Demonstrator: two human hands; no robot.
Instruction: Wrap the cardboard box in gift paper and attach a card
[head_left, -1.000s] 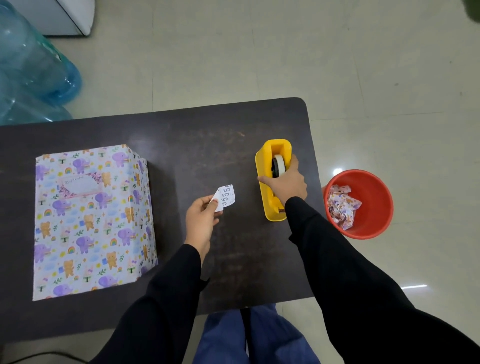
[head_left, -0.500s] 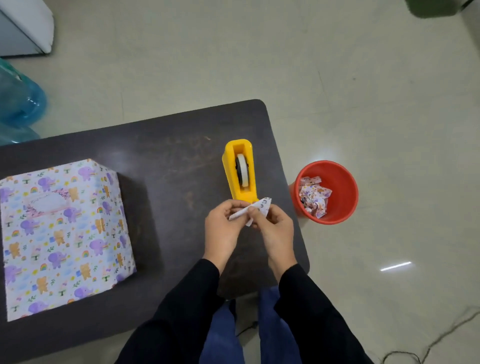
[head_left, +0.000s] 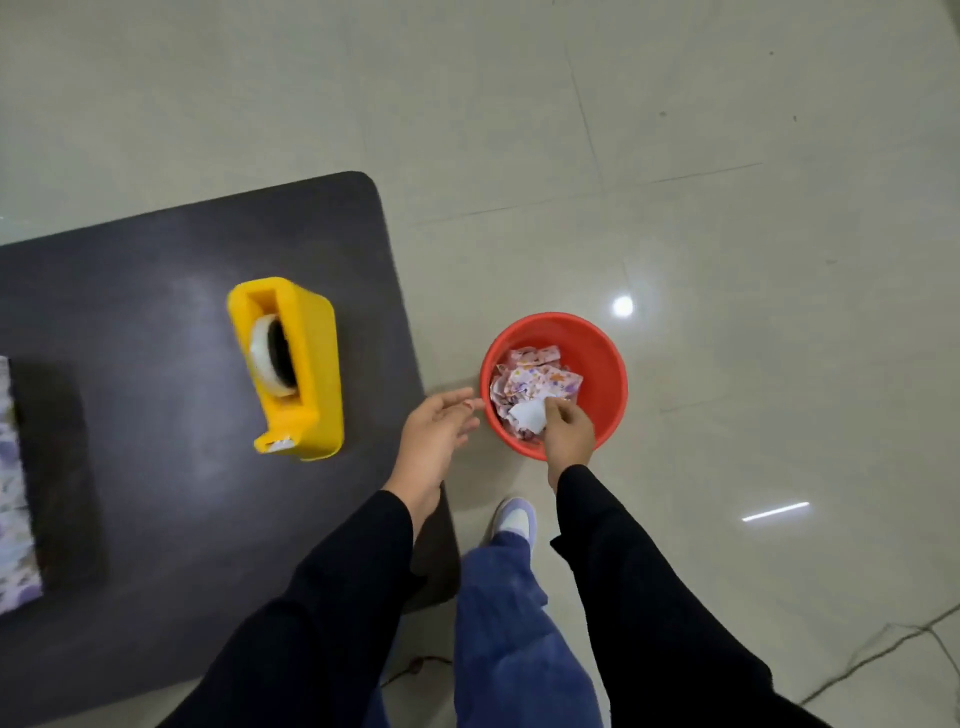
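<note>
Fingers (head_left: 563, 413) of the right hand (head_left: 570, 435) pinch a white paper scrap (head_left: 527, 417) over the red bucket (head_left: 605, 358); the left hand (head_left: 436, 439) hangs loosely spread by the table (head_left: 156, 519) edge. Only a sliver of the wrapped box (head_left: 11, 493) shows (cut off at far left). Half a second ago both hands held the scrap beside the tape dispenser (head_left: 311, 364).
</note>
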